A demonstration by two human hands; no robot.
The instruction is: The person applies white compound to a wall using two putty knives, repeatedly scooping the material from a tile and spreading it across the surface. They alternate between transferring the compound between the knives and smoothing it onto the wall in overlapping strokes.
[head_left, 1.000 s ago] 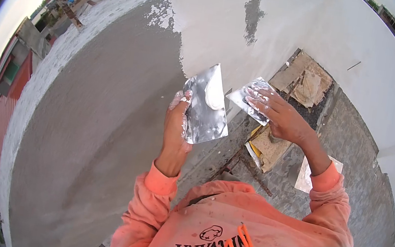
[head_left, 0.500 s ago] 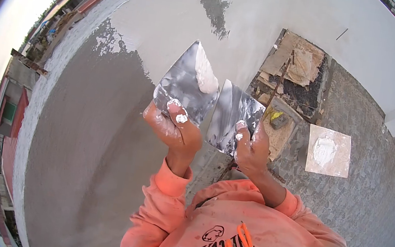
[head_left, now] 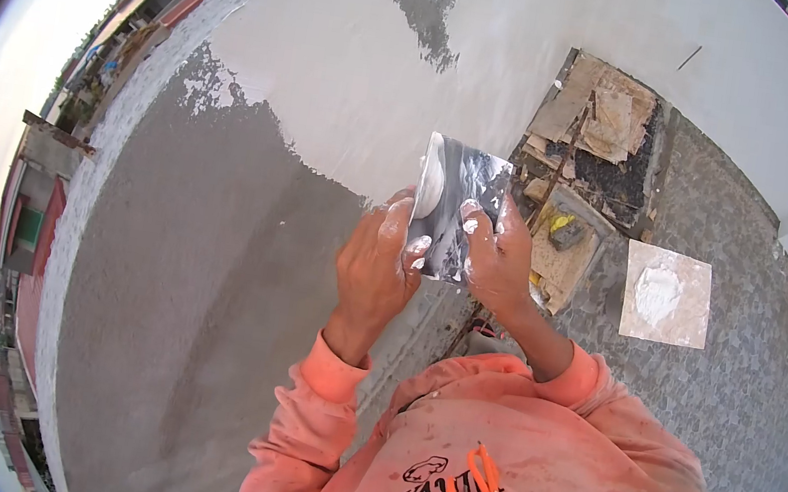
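Note:
My left hand (head_left: 374,261) and my right hand (head_left: 496,257) are raised close together in front of a wall. Each grips a thin metal putty blade, and the two blades (head_left: 455,204) are pressed face to face. White putty (head_left: 431,183) sits along the blades' left edge, and my fingers are smeared with it. The wall behind is part bare grey plaster (head_left: 202,249) and part coated with white putty (head_left: 360,60).
A grey uncoated patch (head_left: 429,11) shows high on the white wall. Far below lie a paved ground (head_left: 746,396), a square board with white putty (head_left: 666,294) and a pile of wooden boards and debris (head_left: 597,124). Rooftops (head_left: 24,224) stand at the left.
The blades, held apart and side by side before, have been brought together face to face. My left hand has turned inward and my right hand has closed in on it.

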